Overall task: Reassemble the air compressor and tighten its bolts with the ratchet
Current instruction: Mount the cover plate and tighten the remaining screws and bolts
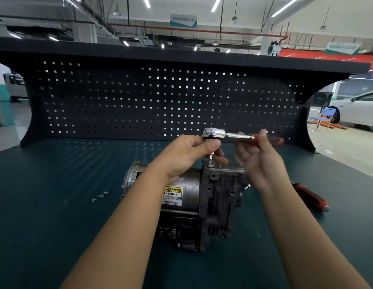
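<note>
Grimy grey air compressor (217,190), 1 yellow warning label (172,195), sits under ratchet (229,135).

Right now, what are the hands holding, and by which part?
Both hold the ratchet. The left hand pinches it just under the head; the right hand grips the red handle.

The ratchet (215,133): head and shank bright polished metal, glossy; handle red and black plastic. The compressor (221,190): dull grey cast metal, rough, stained; warning label (172,196) smooth, slightly shiny. The bench top (56,205): matt dark green. The pegboard (119,101): matt black perforated sheet
</note>
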Tool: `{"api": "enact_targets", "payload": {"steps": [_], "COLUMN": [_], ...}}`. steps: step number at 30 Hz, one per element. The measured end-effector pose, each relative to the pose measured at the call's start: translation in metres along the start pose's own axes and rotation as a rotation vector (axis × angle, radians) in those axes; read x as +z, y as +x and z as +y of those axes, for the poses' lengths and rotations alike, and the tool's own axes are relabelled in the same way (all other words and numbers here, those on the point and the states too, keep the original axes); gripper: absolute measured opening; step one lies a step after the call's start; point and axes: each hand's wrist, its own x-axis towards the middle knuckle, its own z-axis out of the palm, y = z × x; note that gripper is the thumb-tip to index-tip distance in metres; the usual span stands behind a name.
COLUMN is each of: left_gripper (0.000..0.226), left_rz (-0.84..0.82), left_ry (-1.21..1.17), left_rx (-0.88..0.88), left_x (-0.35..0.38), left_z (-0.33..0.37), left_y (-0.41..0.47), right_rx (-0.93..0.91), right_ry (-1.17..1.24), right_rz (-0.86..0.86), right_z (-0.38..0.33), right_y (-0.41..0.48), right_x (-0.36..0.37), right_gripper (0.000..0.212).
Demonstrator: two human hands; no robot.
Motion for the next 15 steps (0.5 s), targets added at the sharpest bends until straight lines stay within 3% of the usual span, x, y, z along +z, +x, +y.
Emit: {"api": "enact_targets", "payload": {"steps": [2, 4, 9, 11, 15], "left_gripper": [0.029, 0.032, 0.034, 0.038, 0.026], "left_rz": [-0.004, 0.008, 0.033, 0.025, 0.051], "left_ry": [0.015, 0.054, 0.099, 0.123, 0.109], "left_rx": [-0.02, -0.042, -0.019, 0.007, 0.075], "left_x": [0.0, 0.0, 0.0, 0.0, 0.001], "left_z": [-0.001, -0.002, -0.001, -0.002, -0.003], "left_y": [0.0, 0.0, 0.0, 0.001, 0.001], "right_rx": [0.057, -0.051, -0.715, -0.94, -1.165], "right_ry": [0.024, 0.048, -0.131, -0.267, -0.449], "right_rz": [-0.019, 0.068, 0.282, 0.189, -0.184], "right_z": [0.004, 0.003, -0.011, -0.012, -0.01], "right_y": [0.002, -0.004, -0.045, -0.066, -0.087], "right_x": [0.001, 0.003, 0.014, 0.024, 0.037], "right_gripper": [0.029, 0.023, 0.027, 0.018, 0.017]}}
